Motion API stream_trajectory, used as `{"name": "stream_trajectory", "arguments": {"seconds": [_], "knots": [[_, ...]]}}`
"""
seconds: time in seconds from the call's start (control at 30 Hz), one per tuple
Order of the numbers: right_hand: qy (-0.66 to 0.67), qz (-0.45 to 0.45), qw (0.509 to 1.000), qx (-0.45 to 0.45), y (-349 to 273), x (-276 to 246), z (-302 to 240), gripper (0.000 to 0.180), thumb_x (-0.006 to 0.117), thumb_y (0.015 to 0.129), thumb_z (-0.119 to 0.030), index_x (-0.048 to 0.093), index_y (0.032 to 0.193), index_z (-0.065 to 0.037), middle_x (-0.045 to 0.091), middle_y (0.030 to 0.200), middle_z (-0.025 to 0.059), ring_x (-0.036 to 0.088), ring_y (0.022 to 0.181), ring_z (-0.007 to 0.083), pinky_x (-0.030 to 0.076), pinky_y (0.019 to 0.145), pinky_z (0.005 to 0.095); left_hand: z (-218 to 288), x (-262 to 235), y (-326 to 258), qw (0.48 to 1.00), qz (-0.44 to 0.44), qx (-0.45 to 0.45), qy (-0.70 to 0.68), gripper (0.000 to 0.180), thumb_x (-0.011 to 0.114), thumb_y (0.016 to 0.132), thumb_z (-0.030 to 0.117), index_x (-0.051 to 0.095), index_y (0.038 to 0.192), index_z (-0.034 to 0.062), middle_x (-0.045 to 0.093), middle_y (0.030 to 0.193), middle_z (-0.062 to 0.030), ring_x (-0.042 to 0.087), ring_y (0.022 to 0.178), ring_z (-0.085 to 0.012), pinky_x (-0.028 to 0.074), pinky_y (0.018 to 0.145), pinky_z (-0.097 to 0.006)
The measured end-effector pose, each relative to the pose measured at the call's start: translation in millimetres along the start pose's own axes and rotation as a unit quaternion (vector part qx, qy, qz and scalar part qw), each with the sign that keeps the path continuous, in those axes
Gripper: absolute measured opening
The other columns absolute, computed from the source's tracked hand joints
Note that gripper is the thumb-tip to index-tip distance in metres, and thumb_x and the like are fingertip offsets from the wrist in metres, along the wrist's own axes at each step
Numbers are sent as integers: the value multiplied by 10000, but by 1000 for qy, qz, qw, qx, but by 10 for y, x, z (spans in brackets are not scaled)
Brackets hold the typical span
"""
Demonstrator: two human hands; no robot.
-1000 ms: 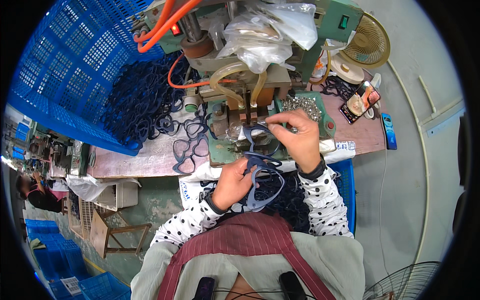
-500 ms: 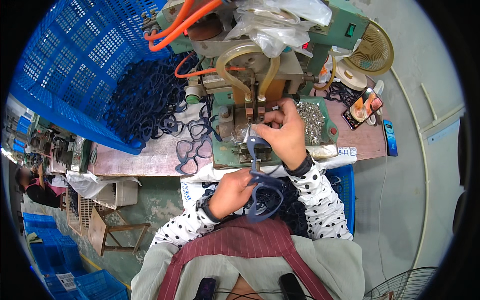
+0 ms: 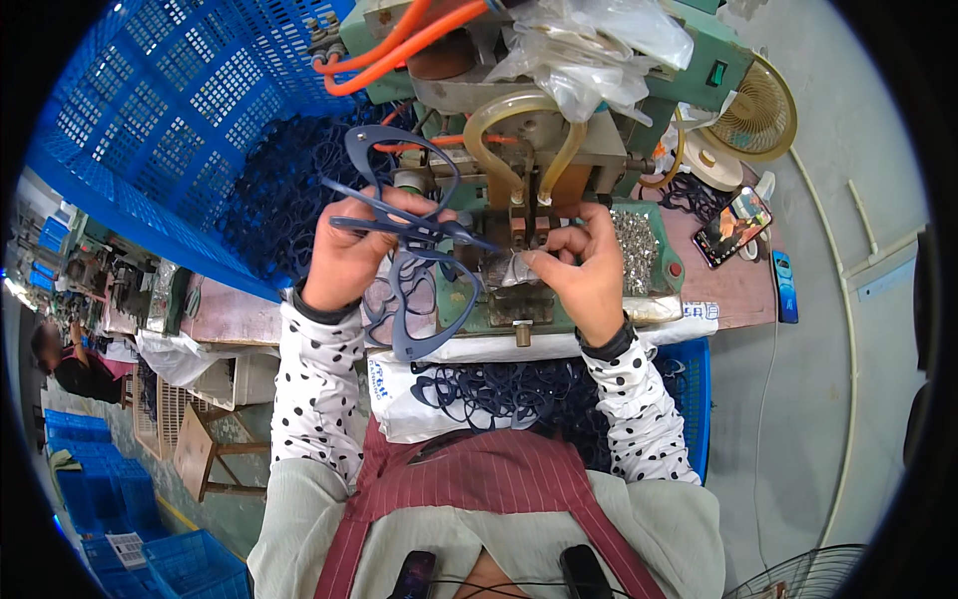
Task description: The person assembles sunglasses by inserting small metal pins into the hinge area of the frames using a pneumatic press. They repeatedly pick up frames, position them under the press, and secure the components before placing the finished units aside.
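My left hand (image 3: 349,255) is closed around dark blue plastic eyeglass frames (image 3: 402,339), raised left of the green bench machine's (image 3: 594,135) working head. Their rims spread above and below my fingers; whether one frame or more is held, I cannot tell. Thumb and fingers of my right hand (image 3: 589,270) are drawn together in a pinch beside the machine's copper-coloured tips (image 3: 518,222). What they hold, if anything, is too small to make out. Just right of that hand lies a heap of small silver metal parts (image 3: 639,250).
A large blue crate (image 3: 120,190) with many dark blue frames (image 3: 269,190) stands at the left. More frames lie on white sacking (image 3: 399,399) at my lap. A phone (image 3: 733,228), a blue device (image 3: 785,285) and a fan (image 3: 753,110) are at the right. Orange hoses (image 3: 399,55) cross above.
My left hand has moved up and left from my lap side, bringing the eyeglass frames away from the machine's front. My right hand stays near the tips. The view has shifted slightly.
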State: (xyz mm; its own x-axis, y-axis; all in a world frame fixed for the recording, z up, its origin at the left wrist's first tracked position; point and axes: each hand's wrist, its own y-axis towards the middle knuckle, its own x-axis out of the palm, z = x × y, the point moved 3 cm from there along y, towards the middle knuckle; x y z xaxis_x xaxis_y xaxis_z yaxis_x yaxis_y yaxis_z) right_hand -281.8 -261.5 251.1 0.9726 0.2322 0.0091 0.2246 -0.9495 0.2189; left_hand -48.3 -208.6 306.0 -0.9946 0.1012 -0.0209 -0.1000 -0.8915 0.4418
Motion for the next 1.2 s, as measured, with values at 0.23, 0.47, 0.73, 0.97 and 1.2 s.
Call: {"name": "stream_trajectory", "arguments": {"seconds": [0.23, 0.47, 0.73, 0.97, 1.2], "knots": [[-33, 26, 998, -49, -60, -33, 67, 428, 724, 765, 4, 480, 1116, 6, 669, 847, 65, 539, 699, 67, 446, 657, 221, 148, 764, -552, 840, -82, 357, 400, 277, 712, 834, 170, 683, 1091, 71, 710, 1101, -114, 546, 560, -79, 381, 487, -214], [6, 126, 991, -42, 24, -624, 313, 346, 681, 830, 13, 519, 1136, 11, 629, 875, 33, 527, 738, 50, 433, 673, 191, -257, 1240, -756, 813, -24, 370, 450, 388, 766, 780, 220, 652, 1127, 88, 697, 1139, -74, 478, 529, -75, 347, 484, -217], [10, 137, 990, -21, -26, -929, 652, 295, 671, 862, 11, 526, 1119, 12, 641, 855, 35, 554, 732, 55, 441, 654, 186, -380, 1158, -731, 805, 27, 328, 493, 422, 788, 728, 200, 677, 1124, 103, 701, 1146, -56, 464, 520, -81, 329, 511, -238], [-250, 228, 940, -53, 31, -1215, 711, 276, 679, 854, -53, 588, 1113, -25, 688, 864, 76, 613, 708, 132, 485, 654, 270, -384, 1130, -749, 820, 23, 312, 479, 413, 789, 725, 188, 689, 1116, 100, 705, 1137, -59, 471, 515, -85, 326, 507, -242], [-480, 114, 870, 18, -19, -1310, 777, 242, 710, 808, -157, 659, 1013, -38, 692, 881, 146, 663, 796, 309, 514, 690, 387, -322, 1108, -747, 836, 26, 286, 468, 423, 797, 699, 170, 702, 1105, 98, 711, 1123, -60, 508, 528, -86, 333, 509, -246]]}}
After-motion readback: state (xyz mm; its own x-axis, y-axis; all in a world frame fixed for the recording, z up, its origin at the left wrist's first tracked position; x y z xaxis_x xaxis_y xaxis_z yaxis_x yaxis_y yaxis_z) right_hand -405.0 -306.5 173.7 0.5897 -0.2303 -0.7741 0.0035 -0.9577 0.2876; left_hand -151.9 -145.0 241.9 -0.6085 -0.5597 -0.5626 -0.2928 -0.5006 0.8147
